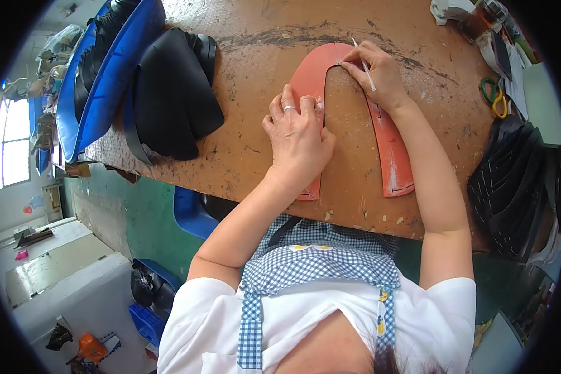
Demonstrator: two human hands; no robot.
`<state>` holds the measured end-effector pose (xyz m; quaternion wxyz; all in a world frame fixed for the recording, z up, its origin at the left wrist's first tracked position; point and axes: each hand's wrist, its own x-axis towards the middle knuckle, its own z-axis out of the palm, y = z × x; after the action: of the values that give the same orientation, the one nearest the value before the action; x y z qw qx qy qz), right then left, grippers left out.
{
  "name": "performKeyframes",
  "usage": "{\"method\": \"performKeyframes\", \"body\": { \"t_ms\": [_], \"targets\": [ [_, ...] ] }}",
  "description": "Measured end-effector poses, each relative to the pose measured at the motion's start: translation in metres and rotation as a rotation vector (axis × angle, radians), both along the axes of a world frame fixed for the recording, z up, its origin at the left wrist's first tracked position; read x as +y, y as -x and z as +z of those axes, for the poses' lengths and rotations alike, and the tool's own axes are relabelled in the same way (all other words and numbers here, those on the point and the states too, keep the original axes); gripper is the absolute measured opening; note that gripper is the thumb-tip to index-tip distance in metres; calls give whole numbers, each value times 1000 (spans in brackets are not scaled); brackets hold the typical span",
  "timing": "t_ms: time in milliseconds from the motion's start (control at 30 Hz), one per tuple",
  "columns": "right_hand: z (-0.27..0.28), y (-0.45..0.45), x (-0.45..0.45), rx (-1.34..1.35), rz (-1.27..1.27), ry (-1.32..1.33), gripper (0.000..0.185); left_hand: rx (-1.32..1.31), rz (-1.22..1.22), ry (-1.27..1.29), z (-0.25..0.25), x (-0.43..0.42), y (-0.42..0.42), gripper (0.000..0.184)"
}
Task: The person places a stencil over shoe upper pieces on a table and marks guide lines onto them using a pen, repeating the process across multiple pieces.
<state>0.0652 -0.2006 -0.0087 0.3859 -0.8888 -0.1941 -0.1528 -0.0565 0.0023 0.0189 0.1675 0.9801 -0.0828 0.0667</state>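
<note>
A red-orange U-shaped pattern piece (pixel 310 75) lies on the worn brown table (pixel 243 124), its curved end away from me and its two legs towards me. My left hand (pixel 298 134) presses down on its left leg, fingers bent and apart, thumb at the inner edge; a ring is on one finger. In my right hand (pixel 380 75) is a thin white pen (pixel 369 76), tilted between the fingers. The fingertips of that hand touch the inner edge of the curve, near a dark mark line. My right hand and forearm cover part of the right leg.
Black sheet pieces (pixel 171 93) lie left, beside a blue bin (pixel 100 87) of black material. At right are green-and-yellow scissors (pixel 495 98), a stack of black strips (pixel 508 181) and a jar (pixel 483 19). The table's front edge runs close to my apron (pixel 318 265).
</note>
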Motion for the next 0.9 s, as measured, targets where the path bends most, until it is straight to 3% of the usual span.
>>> {"method": "performKeyframes", "body": {
  "t_ms": [333, 533, 567, 667, 900],
  "targets": [
    [2, 1, 1, 37, 7, -26, 15, 12, 15, -46, 2, -4, 0, 55],
    [-3, -1, 0, 1, -7, 2, 13, -60, -253, 89, -7, 48, -3, 62],
    [-4, -1, 0, 3, -5, -1, 13, 44, -298, 137, -5, 61, -5, 58],
    [-2, -1, -1, 6, -3, 2, 13, 8, -409, 3, -2, 79, -8, 57],
    [4, 1, 1, 13, -16, 32, 11, -80, -399, 22, -18, 84, -10, 57]
  ]
}}
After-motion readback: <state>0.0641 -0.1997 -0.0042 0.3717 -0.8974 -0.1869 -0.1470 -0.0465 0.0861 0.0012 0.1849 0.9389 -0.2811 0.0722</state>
